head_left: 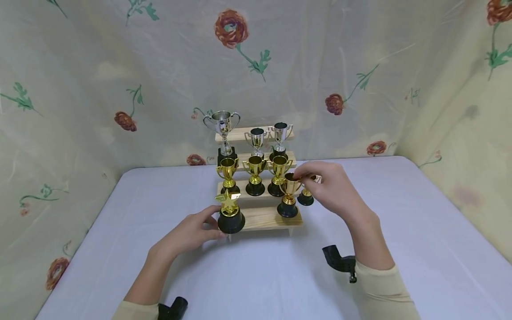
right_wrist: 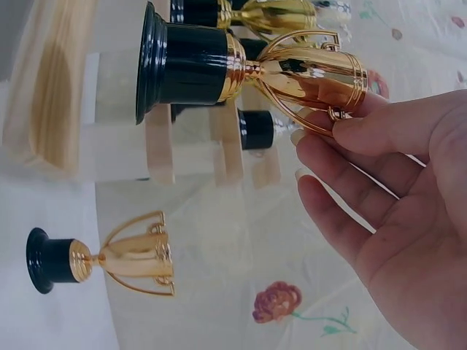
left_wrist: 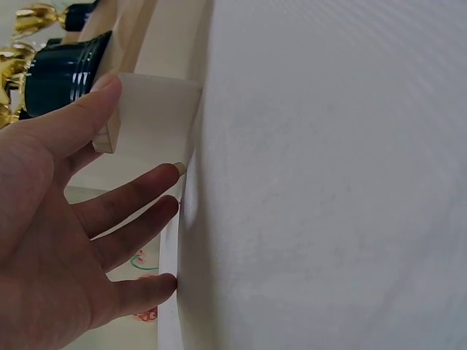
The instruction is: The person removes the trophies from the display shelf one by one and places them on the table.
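Note:
A wooden tiered display shelf (head_left: pixel 262 218) stands on the table. My left hand (head_left: pixel 192 233) holds its lower left corner, thumb against the front edge and forefinger partly hidden behind the board; the other fingers (left_wrist: pixel 135 193) are spread. A star-topped gold trophy (head_left: pixel 231 222) stands beside that thumb. My right hand (head_left: pixel 332 186) pinches a two-handled gold trophy cup (right_wrist: pixel 314 80) near its rim and handle. In the right wrist view its black base appears apart from the lowest board, over the right end. Another gold trophy cup (head_left: pixel 306 198) stands upright on the table, partly behind my right hand.
Three gold trophy cups (head_left: pixel 255 174) line the second step. Behind them are three silver trophy cups (head_left: pixel 257 138), the left one largest. A white cloth covers the table (head_left: pixel 400 249). A flowered curtain (head_left: pixel 292 80) hangs behind. Black wrist mounts (head_left: pixel 340 261) stick out beside the sleeves.

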Motion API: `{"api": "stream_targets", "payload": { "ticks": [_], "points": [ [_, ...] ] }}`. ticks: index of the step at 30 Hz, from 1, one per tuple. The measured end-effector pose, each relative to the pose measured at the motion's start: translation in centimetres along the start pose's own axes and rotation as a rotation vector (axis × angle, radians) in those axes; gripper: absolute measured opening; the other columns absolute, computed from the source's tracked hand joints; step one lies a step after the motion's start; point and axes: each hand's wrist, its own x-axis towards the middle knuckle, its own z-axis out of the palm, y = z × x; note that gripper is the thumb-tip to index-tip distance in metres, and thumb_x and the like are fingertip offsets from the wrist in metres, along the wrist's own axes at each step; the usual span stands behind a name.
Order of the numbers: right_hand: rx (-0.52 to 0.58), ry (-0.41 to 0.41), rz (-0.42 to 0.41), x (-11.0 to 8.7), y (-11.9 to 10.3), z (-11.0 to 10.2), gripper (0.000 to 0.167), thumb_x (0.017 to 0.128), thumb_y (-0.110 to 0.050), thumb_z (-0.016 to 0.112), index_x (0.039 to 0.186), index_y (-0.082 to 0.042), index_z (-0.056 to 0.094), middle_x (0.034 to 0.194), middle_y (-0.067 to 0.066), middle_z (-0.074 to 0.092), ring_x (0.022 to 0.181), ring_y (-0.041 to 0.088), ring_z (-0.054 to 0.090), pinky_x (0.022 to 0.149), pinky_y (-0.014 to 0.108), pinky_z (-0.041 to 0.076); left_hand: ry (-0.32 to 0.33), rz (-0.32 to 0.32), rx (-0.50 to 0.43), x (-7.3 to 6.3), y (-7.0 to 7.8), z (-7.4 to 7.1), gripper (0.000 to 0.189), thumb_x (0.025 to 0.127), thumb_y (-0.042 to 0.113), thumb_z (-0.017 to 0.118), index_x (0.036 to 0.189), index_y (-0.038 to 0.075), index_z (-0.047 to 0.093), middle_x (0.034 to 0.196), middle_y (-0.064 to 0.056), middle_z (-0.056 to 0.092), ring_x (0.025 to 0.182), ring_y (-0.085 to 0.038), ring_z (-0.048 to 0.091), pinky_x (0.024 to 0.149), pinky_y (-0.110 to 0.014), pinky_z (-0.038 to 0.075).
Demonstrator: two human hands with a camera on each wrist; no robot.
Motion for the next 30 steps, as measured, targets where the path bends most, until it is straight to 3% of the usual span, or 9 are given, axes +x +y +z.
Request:
{"api": "stream_targets", "payload": {
  "ticks": [9, 23, 28, 30],
  "points": [
    [-0.002, 0.058, 0.019, 0.0, 0.5, -0.7, 0.023, 0.093, 0.005, 0.058, 0.096, -0.009, 0.076, 0.098, 0.008, 0.076, 0.095, 0.024, 0.069, 0.088, 0.046, 0.051, 0.002, -0.018, -0.015, 0.0, 0.0, 0.0, 0.070, 0.085, 0.030, 0.077, 0.147, 0.033, 0.044, 0.108, -0.003, 0.070, 0.091, -0.018, 0.062, 0.069, -0.032, 0.050],
    [-0.007, 0.081, 0.045, -0.2, 0.9, -1.2, 0.026, 0.093, 0.007, 0.054, 0.096, -0.007, 0.076, 0.099, 0.011, 0.076, 0.096, 0.027, 0.070, 0.090, 0.048, 0.051, 0.002, -0.028, -0.004, -0.1, 0.0, 0.1, 0.070, 0.084, 0.032, 0.078, 0.147, 0.033, 0.045, 0.108, -0.003, 0.070, 0.092, -0.018, 0.062, 0.069, -0.032, 0.050],
    [-0.030, 0.115, 0.034, -0.4, 1.3, -1.5, 0.026, 0.093, 0.006, 0.054, 0.094, -0.008, 0.076, 0.098, 0.010, 0.076, 0.093, 0.025, 0.070, 0.088, 0.045, 0.050, 0.002, -0.026, -0.010, 0.0, -0.1, 0.2, 0.071, 0.084, 0.033, 0.078, 0.147, 0.034, 0.045, 0.108, -0.003, 0.070, 0.092, -0.018, 0.062, 0.069, -0.032, 0.050],
    [-0.045, 0.136, 0.022, -0.4, 1.6, -1.6, 0.026, 0.093, 0.006, 0.054, 0.094, -0.008, 0.076, 0.097, 0.009, 0.076, 0.090, 0.023, 0.070, 0.086, 0.038, 0.050, 0.000, -0.022, -0.010, 0.0, 0.0, 0.1, 0.071, 0.084, 0.033, 0.078, 0.147, 0.034, 0.044, 0.108, -0.002, 0.070, 0.092, -0.018, 0.062, 0.069, -0.032, 0.050]
  ]
}}
